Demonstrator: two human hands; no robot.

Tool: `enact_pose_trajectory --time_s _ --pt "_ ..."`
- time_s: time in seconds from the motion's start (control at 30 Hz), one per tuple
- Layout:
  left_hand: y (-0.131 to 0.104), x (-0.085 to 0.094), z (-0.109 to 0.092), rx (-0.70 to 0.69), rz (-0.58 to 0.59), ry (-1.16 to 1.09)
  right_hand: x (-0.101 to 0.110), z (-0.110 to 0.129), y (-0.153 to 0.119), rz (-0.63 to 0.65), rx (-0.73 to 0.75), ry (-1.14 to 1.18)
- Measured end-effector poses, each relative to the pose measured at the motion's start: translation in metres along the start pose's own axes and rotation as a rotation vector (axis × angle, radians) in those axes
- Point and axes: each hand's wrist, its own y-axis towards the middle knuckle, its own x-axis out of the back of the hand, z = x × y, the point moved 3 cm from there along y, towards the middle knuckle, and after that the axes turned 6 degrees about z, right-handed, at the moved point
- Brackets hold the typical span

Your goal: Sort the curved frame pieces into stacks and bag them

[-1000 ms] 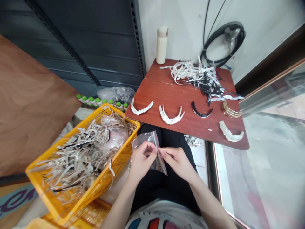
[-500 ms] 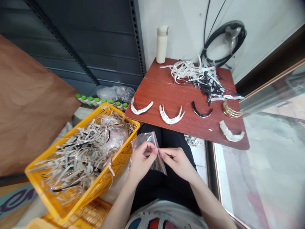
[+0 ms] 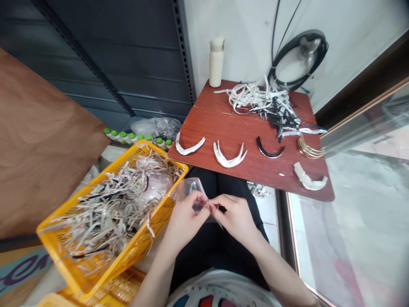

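Over my lap, a clear zip bag (image 3: pixel 187 187) is pinched between both hands. My left hand (image 3: pixel 188 215) grips its edge, thumb against the fingers. My right hand (image 3: pixel 234 215) pinches the same edge close by, so the fingertips of both hands nearly touch. A small dark item seems to show through the plastic; what it is I cannot tell. Just left of my hands stands a yellow basket (image 3: pixel 111 273) heaped with curved strips (image 3: pixel 115 204) in white, clear and black.
On the red-brown table (image 3: pixel 207 119) lie curved white bundles (image 3: pixel 230 160), a black one (image 3: pixel 270 153), gold bands (image 3: pixel 309 149) and a strip pile (image 3: pixel 255 98). A cream bottle (image 3: pixel 216 64) stands at the back. Green-capped bottles (image 3: pixel 131 137) line up behind the basket. A glass pane (image 3: pixel 358 213) is at right.
My hands have drawn closer together along the bag's edge. My right hand has moved slightly left, and the bag has tilted and folded more.
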Motion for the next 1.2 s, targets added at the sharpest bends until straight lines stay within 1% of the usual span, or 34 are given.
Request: enact_pose_trajectory --time_s 0.07,0.1,0.17,0.3,0.37,0.4,0.5,0.57,0.67,0.7,0.73,0.8,0.83,0.87,0.97,1.03,1.1,1.13,1.2 --pt "-0.001 0.007 -0.001 0.004 -0.01 0.062 0.0 0.005 0.004 0.016 0.031 0.018" --pt "-0.001 0.011 -0.002 0.011 -0.034 0.113 0.001 0.006 0.006 0.017 0.036 0.033" --pt "-0.003 0.019 -0.004 0.038 -0.121 0.235 0.0 0.006 0.01 -0.009 0.013 0.069" --pt "-0.01 0.031 -0.009 0.118 -0.34 0.476 -0.004 0.002 0.017 -0.091 -0.109 0.152" --pt "-0.013 0.032 -0.013 0.103 -0.416 0.586 -0.01 0.003 0.02 -0.096 -0.146 0.205" --pt "-0.014 0.031 -0.014 0.067 -0.429 0.637 -0.013 0.004 0.022 -0.09 -0.154 0.24" --pt "-0.014 0.023 -0.018 -0.087 -0.379 0.748 -0.024 0.007 0.025 -0.079 -0.162 0.288" --pt "-0.014 0.02 -0.018 -0.159 -0.363 0.766 -0.028 0.004 0.027 -0.125 -0.157 0.286" --pt "-0.013 0.024 -0.015 -0.191 -0.408 0.806 -0.025 -0.004 0.026 -0.254 -0.095 0.321" --pt "-0.012 0.026 -0.014 -0.19 -0.39 0.846 -0.022 -0.007 0.026 -0.287 -0.048 0.32" --pt "-0.01 0.027 -0.013 -0.183 -0.345 0.898 -0.02 -0.009 0.025 -0.301 0.004 0.302" --pt "-0.006 0.026 -0.01 -0.145 -0.216 0.998 -0.018 -0.011 0.024 -0.266 0.083 0.273" --pt "-0.004 0.025 -0.009 -0.117 -0.167 1.03 -0.019 -0.012 0.024 -0.229 0.093 0.291" --pt "-0.003 0.023 -0.008 -0.09 -0.146 1.046 -0.022 -0.013 0.024 -0.19 0.083 0.337" --pt "0.0 0.013 -0.004 -0.055 -0.175 1.012 -0.031 -0.014 0.024 -0.123 0.011 0.494" --pt "0.001 0.004 0.003 -0.035 -0.178 0.954 -0.031 -0.015 0.025 -0.091 0.007 0.478" --pt "0.002 -0.003 0.011 -0.01 -0.176 0.876 -0.018 -0.019 0.029 -0.099 0.04 0.366" --pt "0.002 -0.005 0.015 0.0 -0.191 0.837 -0.006 -0.023 0.033 -0.131 0.063 0.283" --pt "0.002 -0.007 0.02 0.006 -0.245 0.771 0.026 -0.034 0.042 -0.227 0.11 0.067"
